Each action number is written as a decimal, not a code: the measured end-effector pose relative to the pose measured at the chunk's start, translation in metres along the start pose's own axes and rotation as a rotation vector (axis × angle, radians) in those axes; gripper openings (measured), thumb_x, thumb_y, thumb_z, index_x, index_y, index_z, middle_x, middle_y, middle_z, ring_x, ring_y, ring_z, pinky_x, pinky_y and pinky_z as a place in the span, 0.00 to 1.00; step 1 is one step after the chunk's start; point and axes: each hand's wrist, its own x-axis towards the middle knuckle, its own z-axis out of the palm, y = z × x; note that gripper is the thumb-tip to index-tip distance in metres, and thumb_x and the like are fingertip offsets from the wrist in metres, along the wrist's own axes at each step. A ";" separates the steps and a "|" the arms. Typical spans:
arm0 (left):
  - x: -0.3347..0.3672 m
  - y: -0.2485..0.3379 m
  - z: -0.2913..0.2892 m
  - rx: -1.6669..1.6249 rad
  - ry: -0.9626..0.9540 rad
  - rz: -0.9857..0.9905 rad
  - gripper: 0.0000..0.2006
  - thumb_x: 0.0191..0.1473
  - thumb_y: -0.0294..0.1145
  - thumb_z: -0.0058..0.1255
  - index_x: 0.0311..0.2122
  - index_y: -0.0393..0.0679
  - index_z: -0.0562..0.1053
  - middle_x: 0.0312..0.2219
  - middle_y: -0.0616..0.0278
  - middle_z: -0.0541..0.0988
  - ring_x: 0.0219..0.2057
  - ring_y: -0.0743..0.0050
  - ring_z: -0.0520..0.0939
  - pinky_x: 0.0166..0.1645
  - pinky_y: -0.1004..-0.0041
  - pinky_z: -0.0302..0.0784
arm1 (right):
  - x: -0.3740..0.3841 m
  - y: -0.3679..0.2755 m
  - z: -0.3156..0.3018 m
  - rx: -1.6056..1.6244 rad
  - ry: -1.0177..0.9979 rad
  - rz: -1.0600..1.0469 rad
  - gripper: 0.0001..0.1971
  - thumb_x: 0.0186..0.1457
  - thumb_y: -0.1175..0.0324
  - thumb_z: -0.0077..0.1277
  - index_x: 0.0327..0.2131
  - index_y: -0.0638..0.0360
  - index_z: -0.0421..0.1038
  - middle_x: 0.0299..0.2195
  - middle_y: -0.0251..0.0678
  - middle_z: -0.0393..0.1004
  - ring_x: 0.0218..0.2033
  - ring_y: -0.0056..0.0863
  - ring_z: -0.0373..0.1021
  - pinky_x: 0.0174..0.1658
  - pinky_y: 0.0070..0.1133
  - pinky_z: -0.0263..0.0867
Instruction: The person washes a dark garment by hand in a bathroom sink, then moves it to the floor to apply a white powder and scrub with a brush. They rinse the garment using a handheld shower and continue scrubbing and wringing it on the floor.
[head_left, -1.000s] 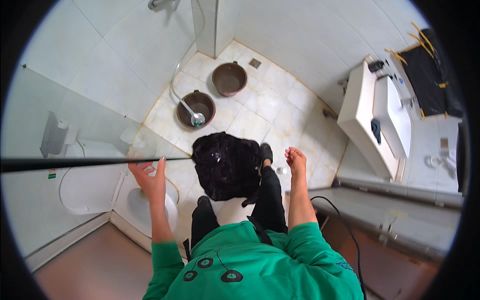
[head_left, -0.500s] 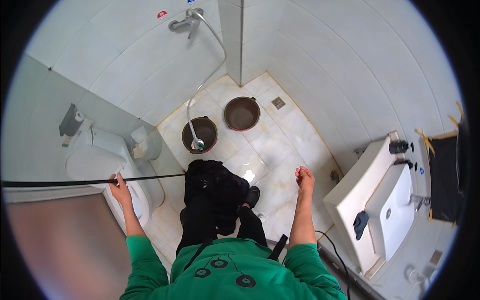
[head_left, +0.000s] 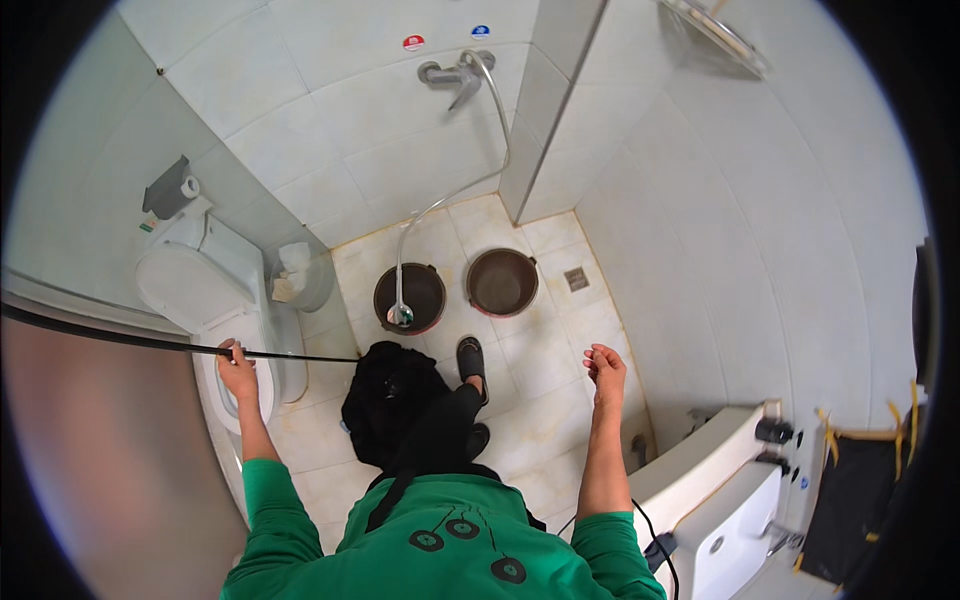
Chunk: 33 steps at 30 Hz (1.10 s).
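Note:
My left hand [head_left: 238, 374] is closed around the black top edge [head_left: 292, 355] of a glass partition, over the white toilet [head_left: 262, 385]. Out to the right, my right hand [head_left: 606, 374] is raised above the tiled floor, its fingers loosely curled with nothing visible in them. A bunched black cloth [head_left: 392, 405] is beside my legs; whether it lies on the floor or hangs is unclear. Ahead stand two dark buckets, the left bucket [head_left: 425, 291] and the right bucket [head_left: 503, 283]. A shower head [head_left: 400, 315] rests in the left one, its hose [head_left: 437, 203] running up to the wall tap [head_left: 460, 78].
Behind the buckets, to the right, is a square floor drain [head_left: 576, 279]. The washbasin [head_left: 735, 530] and its counter stand at the lower right. A clear bin [head_left: 312, 282] sits beside the toilet. A black cable [head_left: 668, 555] passes near my right arm. The floor looks wet in places.
The view has shifted, with my body turned. One black shoe has stepped forward, close to the buckets. My left hand now wraps the partition edge more fully; my right hand stays raised.

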 end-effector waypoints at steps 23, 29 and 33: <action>-0.094 0.006 0.035 0.185 0.301 -0.332 0.31 0.55 0.28 0.60 0.63 0.45 0.62 0.40 0.54 0.75 0.28 0.72 0.79 0.33 0.71 0.78 | 0.346 -0.201 0.440 0.004 -0.550 -0.023 0.34 0.51 0.61 0.66 0.59 0.47 0.60 0.48 0.31 0.71 0.49 0.31 0.68 0.43 0.26 0.66; -0.251 -0.013 0.122 0.062 0.264 -0.599 0.33 0.52 0.29 0.61 0.62 0.50 0.60 0.31 0.61 0.75 0.22 0.74 0.78 0.26 0.72 0.76 | 0.411 -0.215 0.475 0.171 -0.959 0.152 0.16 0.57 0.66 0.60 0.48 0.56 0.71 0.49 0.33 0.75 0.50 0.35 0.70 0.37 0.24 0.69; -0.371 -0.005 0.155 0.069 0.191 -0.815 0.31 0.46 0.34 0.66 0.55 0.42 0.67 0.32 0.56 0.79 0.31 0.63 0.80 0.39 0.65 0.78 | 0.435 -0.214 0.496 0.225 -0.998 0.195 0.12 0.59 0.65 0.58 0.42 0.61 0.72 0.42 0.40 0.78 0.46 0.39 0.74 0.33 0.24 0.71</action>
